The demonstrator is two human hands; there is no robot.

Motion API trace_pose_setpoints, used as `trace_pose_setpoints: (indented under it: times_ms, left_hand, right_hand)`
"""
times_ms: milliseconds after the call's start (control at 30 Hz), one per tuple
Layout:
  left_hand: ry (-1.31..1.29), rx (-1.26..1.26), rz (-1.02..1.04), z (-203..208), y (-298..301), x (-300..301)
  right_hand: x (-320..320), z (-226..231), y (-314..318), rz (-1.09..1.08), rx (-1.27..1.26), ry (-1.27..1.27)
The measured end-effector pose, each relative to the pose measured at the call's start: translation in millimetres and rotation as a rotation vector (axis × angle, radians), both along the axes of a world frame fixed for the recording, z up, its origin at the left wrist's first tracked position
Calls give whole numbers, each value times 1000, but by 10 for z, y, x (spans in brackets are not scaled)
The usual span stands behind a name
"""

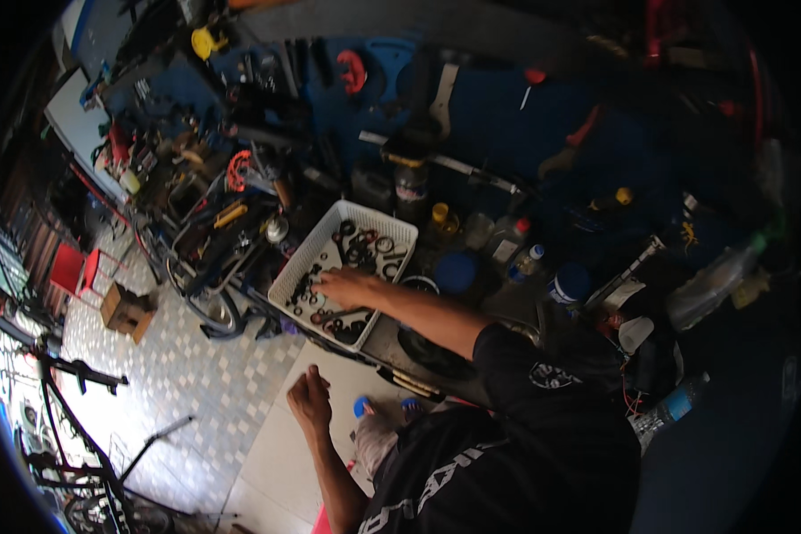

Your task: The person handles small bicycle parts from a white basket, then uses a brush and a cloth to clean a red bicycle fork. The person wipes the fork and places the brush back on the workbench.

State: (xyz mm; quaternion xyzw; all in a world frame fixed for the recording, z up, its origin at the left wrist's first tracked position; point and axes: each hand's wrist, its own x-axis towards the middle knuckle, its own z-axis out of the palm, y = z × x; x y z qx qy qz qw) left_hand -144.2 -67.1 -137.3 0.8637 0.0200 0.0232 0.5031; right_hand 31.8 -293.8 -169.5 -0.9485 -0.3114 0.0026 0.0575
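The right hand (345, 290) is inside the white rectangular perforated plastic basket (307, 253) on the worktop (390, 345), among small dark rings (361, 254); its grip is unclear. Nearer, the left hand (310, 402) hangs half-curled, contents indiscernible.

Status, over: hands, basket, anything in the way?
Right hand in white plastic basket, among dark ring-shaped parts. Left hand outside it, fingers curled, grip unclear. Right forearm crosses basket's rim, hiding part.

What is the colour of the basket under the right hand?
The basket is white, with many small openings in its walls; the head view shows it best.
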Motion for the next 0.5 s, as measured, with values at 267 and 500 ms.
trace_pose_setpoints:
  times_ms: [267, 500]
  left_hand:
    - [26, -303, -292, 140, -126, 2]
    - [-2, -290, -534, 230, 44, 146]
  right_hand:
    - [-1187, 1784, -422, -58, 259, -31]
    - [-2489, 4629, -895, -728, 570, -1198]
